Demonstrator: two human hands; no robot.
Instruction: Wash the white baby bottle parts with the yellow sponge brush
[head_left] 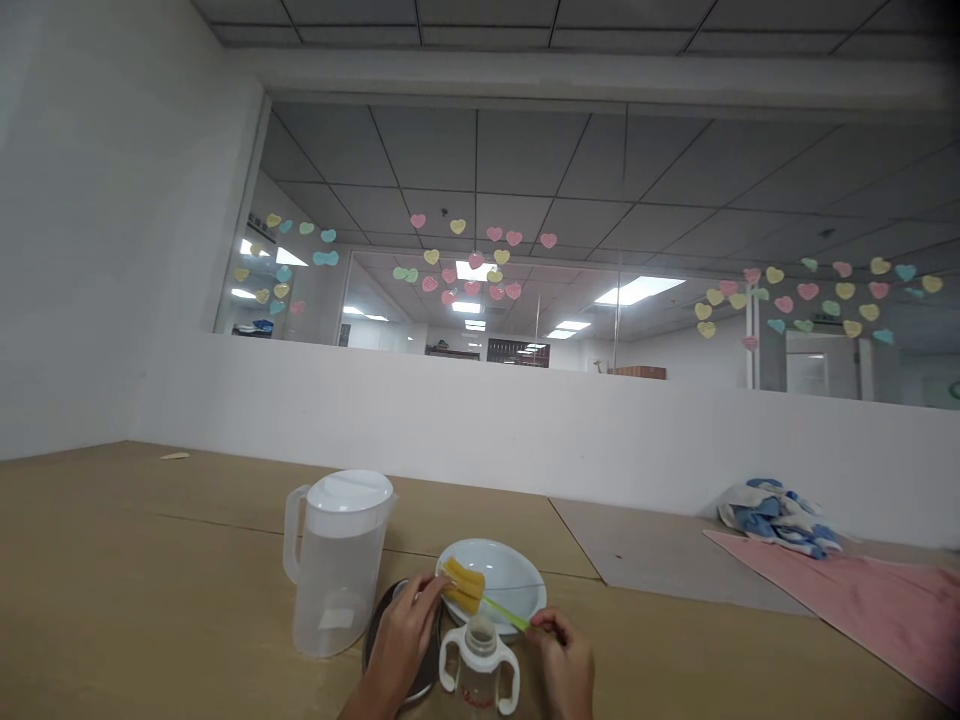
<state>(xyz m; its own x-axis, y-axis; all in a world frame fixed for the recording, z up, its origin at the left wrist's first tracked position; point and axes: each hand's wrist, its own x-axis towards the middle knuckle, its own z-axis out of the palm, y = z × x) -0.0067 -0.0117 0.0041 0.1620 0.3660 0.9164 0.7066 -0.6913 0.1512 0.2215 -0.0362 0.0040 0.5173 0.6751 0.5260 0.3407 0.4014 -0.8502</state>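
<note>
We see the sponge brush (474,591) just beyond the bottle (478,668), its long axis slanting from far left to near right. Left of the bottle, our left hand (409,630) pinches the yellow head (463,583); on its right, our right hand (564,655) pinches the green handle (507,613).

This looks like an office or similar workplace: a long inside window (450,150) above a plain white wall (480,415) gives onto further rooms with white partitions. Bright flat lights (637,291) show in or through the glass, and a tiled ceiling (487,37) runs overhead. Pastel heart-shaped paper notes (548,240) dot the window, above a broad brown desk (187,580).
</note>
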